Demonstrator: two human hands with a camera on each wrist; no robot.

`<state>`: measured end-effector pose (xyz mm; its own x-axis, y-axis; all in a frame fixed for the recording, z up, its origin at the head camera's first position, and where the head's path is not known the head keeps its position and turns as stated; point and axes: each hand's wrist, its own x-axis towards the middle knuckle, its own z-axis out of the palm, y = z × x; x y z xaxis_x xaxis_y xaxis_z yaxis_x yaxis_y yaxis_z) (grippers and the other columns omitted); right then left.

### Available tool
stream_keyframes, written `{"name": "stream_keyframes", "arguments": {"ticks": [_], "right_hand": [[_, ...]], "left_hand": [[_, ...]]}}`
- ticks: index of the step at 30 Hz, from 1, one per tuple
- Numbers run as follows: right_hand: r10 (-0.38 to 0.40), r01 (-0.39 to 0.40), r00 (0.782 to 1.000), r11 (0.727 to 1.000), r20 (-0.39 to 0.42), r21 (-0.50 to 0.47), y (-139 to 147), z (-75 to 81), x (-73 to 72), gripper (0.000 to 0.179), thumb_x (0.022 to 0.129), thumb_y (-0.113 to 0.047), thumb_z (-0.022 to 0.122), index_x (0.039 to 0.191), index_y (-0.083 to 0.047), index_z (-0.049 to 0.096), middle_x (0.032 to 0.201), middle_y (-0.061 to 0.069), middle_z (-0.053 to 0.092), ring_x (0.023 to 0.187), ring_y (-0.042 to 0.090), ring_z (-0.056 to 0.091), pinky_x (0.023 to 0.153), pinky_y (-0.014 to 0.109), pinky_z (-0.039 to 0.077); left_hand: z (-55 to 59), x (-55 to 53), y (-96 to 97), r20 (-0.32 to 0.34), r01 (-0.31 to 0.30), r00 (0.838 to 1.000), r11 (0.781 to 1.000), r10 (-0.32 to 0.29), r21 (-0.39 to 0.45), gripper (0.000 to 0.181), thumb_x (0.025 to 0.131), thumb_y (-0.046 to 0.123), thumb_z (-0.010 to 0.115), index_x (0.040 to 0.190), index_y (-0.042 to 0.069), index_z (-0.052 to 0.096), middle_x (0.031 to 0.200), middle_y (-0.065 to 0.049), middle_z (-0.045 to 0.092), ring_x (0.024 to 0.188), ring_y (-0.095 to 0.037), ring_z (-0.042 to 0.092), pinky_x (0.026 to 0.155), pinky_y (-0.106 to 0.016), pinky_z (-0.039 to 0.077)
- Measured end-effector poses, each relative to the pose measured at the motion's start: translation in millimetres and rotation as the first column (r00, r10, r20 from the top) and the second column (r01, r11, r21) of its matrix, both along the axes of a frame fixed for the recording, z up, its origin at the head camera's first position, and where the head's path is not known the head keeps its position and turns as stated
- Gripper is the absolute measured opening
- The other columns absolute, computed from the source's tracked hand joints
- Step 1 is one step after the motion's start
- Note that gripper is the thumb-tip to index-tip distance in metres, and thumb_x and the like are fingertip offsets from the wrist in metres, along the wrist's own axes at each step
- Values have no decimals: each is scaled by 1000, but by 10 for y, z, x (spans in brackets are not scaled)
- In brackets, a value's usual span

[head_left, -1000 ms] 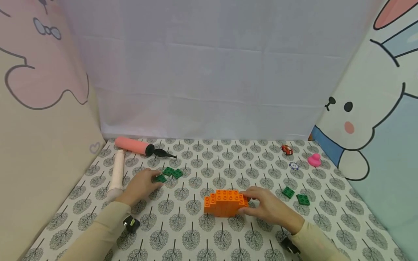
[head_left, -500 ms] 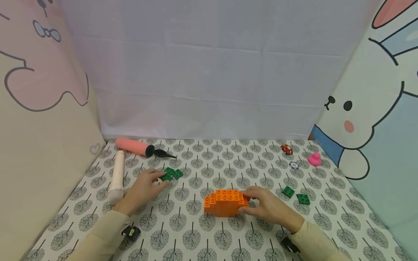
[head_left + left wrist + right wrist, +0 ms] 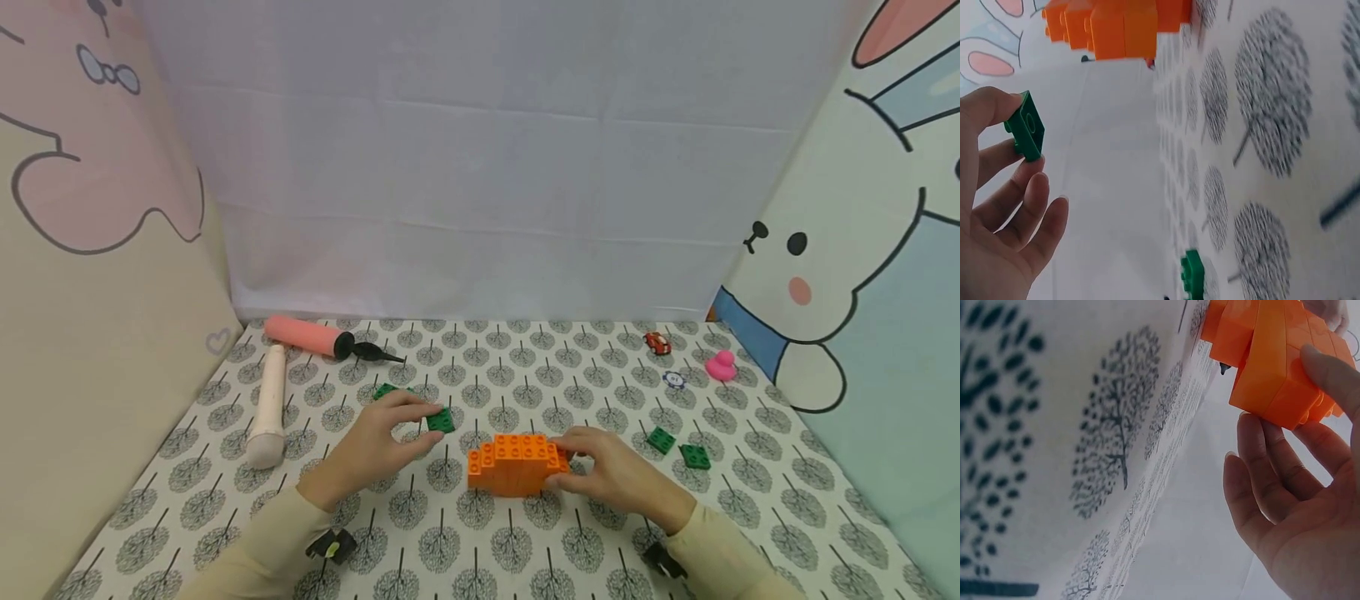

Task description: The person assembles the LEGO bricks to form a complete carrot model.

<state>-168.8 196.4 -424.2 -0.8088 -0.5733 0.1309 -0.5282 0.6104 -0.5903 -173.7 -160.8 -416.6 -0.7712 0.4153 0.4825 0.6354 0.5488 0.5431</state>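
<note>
Grip at left [image 3: 373, 445] pinches a green brick [image 3: 441, 421], right grip [image 3: 617, 474] orange bricks [image 3: 516, 473]; chip print [image 3: 674, 380] is illegible.

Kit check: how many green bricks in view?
4 at least: one brick in the left hand, one behind that hand, two right of the right hand. The left hand may hide another.

Head view above, forward and down; wrist views close, orange blocks [image 3: 516, 473] in all.

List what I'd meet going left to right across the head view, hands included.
Cream stick → left hand → held green block → orange block build → right hand → pink toy.
</note>
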Motion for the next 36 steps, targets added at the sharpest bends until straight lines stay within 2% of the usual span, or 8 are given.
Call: {"name": "stream_keyframes", "arguments": {"ticks": [6,13,23,36], "right_hand": [[-3,3,1000,1000,1,13,-9,-12,2,53,87,-48,73,129,-16,67,105,-17,64,93,3,58,85,37,53],[-2,2,1000,1000,7,14,-13,-14,2,53,87,-48,73,129,-16,67,107,-16,64,94,4,58,85,35,53],[6,-6,1000,1000,2,6,-10,-10,-21,52,87,-47,73,129,-16,67,106,-17,64,93,3,58,84,35,53],[16,-16,1000,1000,-17,-2,0,-24,-25,48,88,-49,72,128,-21,68,105,-19,64,92,2,58,85,36,53]], "left_hand": [[47,51,214,-7,93,996,996,-93,2,38,86,24,79,122,15,72,115,9,62,107,-10,56,87,-29,53],[97,59,368,-10,128,992,991,-128,-40,38,85,27,79,121,15,73,111,11,60,103,-7,54,86,-28,52],[105,23,462,-87,174,980,982,-181,-79,35,83,26,81,116,15,75,108,10,63,103,-8,55,89,-31,51],[174,-17,507,-144,236,954,955,-263,-179,37,87,28,76,120,11,73,106,5,63,94,-6,53,82,-22,50]]}}
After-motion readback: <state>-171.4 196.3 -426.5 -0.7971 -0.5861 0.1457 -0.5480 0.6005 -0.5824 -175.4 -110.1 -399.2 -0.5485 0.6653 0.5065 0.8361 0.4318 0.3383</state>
